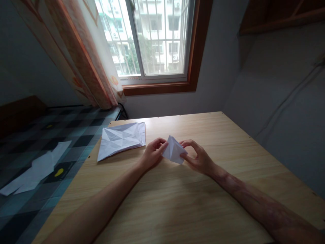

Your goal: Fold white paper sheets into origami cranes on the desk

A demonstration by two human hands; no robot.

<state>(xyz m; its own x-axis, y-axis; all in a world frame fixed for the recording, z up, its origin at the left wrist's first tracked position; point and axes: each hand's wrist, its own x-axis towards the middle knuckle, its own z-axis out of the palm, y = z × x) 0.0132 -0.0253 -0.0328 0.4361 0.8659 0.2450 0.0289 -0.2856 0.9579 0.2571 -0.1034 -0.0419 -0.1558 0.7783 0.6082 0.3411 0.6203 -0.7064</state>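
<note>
A small piece of folded white paper (174,151) is held just above the wooden table, its layers parting into points at the top. My left hand (154,153) pinches its left corner between thumb and fingers. On the other side, my right hand (197,156) grips the right corner, thumb in front and index finger behind. Left of my hands lies a stack of creased white paper sheets (122,137), the top one marked with crossing fold lines.
The pale wooden table (228,200) reaches to the wall under a barred window (162,40). At the left, a bed with a checked cover (83,125) carries white paper strips (38,171). A patterned curtain (83,57) hangs beside the window, and a shelf (281,20) juts out upper right.
</note>
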